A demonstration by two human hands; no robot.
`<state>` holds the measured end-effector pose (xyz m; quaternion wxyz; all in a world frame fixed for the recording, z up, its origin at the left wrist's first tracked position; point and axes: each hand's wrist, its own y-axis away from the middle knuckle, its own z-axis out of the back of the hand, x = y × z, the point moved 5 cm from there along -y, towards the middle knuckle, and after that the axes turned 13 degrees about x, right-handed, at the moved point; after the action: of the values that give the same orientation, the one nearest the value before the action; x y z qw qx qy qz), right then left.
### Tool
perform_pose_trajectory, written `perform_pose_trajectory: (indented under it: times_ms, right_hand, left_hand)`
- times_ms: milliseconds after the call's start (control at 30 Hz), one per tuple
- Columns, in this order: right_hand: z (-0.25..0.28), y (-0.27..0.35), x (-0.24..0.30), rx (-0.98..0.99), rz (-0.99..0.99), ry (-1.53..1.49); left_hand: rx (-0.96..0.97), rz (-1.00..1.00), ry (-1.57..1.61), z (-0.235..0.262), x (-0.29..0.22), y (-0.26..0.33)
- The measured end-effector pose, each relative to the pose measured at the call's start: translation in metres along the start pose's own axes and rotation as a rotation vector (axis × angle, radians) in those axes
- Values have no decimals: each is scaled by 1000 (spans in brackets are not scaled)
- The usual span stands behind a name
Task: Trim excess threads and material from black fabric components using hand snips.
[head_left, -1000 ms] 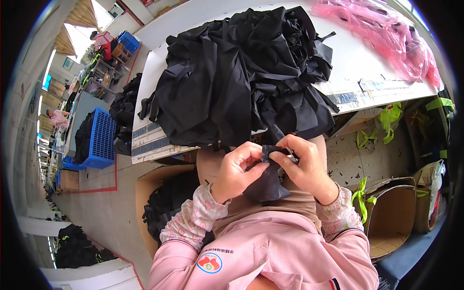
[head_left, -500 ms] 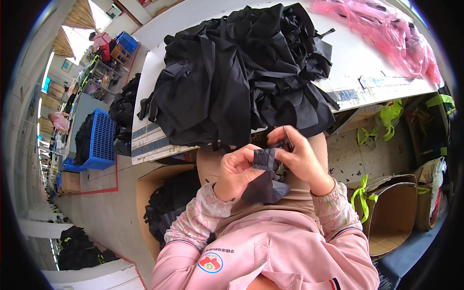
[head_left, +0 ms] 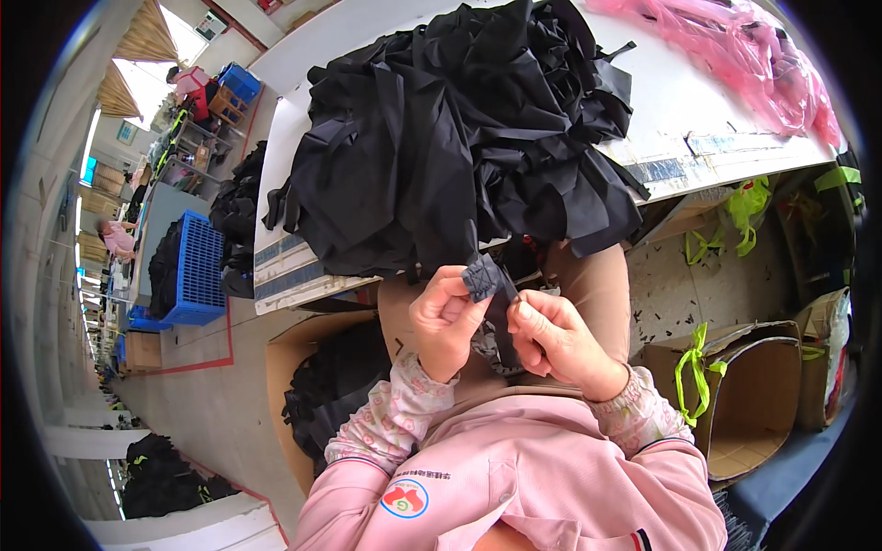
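Note:
Over my lap, my left hand (head_left: pixel 444 317) pinches a small black fabric piece (head_left: pixel 483 278) with a stitched-looking, crumpled face. My right hand (head_left: pixel 556 342) is closed just to the right of it, thumb against the curled fingers. A thin dark strip runs from its fingertips up to the fabric piece; whether this is cloth or a tool's blade I cannot tell. Beyond both hands a big heap of black fabric pieces (head_left: pixel 395 156) covers the near part of the white table (head_left: pixel 675 101) and hangs over its edge.
Pink plastic film (head_left: pixel 735 69) lies on the table's far right. Left of my legs stands a cardboard box (head_left: pixel 283 386) with black fabric inside. An open cardboard box (head_left: pixel 753 404) with a green tie is at the right. A blue crate (head_left: pixel 199 275) stands further left, and two people are in the background.
My left hand has raised and turned the fabric piece. My right hand has moved down, away from above the piece, and its fingers have curled in. The dark cloth hanging below no longer shows clearly.

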<state>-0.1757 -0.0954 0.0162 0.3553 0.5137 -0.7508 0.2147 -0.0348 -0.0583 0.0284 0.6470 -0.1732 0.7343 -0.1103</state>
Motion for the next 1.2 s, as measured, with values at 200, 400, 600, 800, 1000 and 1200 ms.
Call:
perform_pose_trajectory:
  times_ms: [200,400,600,800,1000,1200]
  right_hand:
    - [-10,-7,5,-1,10,124]
    - [-7,-7,10,-130,166,499]
    - [-11,-4,6,28,-70,122]
    - [-7,-8,7,-86,84,339]
    - [-5,-5,17,-225,182,738]
    - [-12,-4,30,-257,322,979]
  left_hand:
    - [-22,-7,-17,1,0,2]
    - [-48,-31,-19,0,-1,4]
    - [-47,-61,-26,2,-2,5]
    - [-32,-55,-28,1,3,7]
    - [-11,-30,-5,-1,4,9]
    - [2,-18,17,-3,4,9]
